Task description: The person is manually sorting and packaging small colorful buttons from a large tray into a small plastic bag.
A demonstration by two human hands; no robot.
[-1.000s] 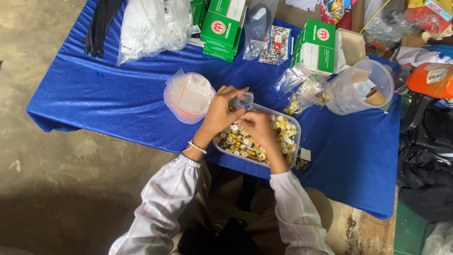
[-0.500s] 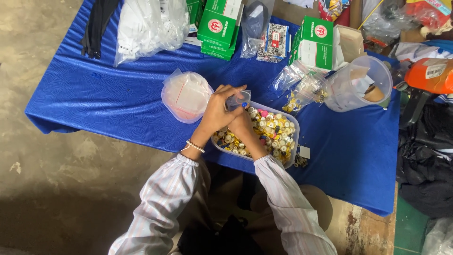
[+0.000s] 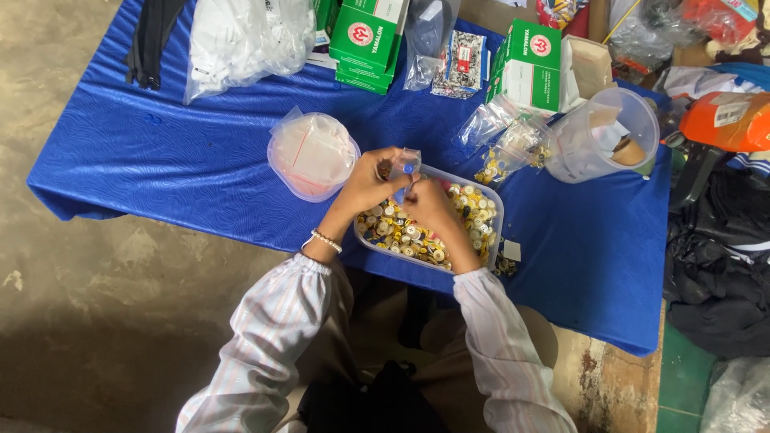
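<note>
Much of what the hands are doing is hard to read. The small clear bag (image 3: 405,164) pinched between them is glossy and crumpled, and only a blue spot shows through it; what else it contains cannot be made out. The fingertips of both hands overlap at the bag, so the exact grip of each finger is hidden. The contents of the clear tub (image 3: 491,202) are a mass of small round yellow, white and gold pieces, too small to tell apart, and the right forearm covers the middle of it. The person's lap is in shadow, and the far clutter at the top right is cut off by the edge of the view.

The left hand (image 3: 370,180) comes in from the lower left, wrist bent, a bead bracelet (image 3: 327,240) on it, fingers curled and closed on the left side of the bag. The right hand (image 3: 429,204) lies over the tub, fingers folded together and clamped on the bag's lower edge. The bag is held just above the tub's far rim, over the blue surface (image 3: 200,168).

Just left of the hands lies a round clear bag of pale pink stuff (image 3: 311,154); to the right stands a clear jug (image 3: 605,136).
</note>
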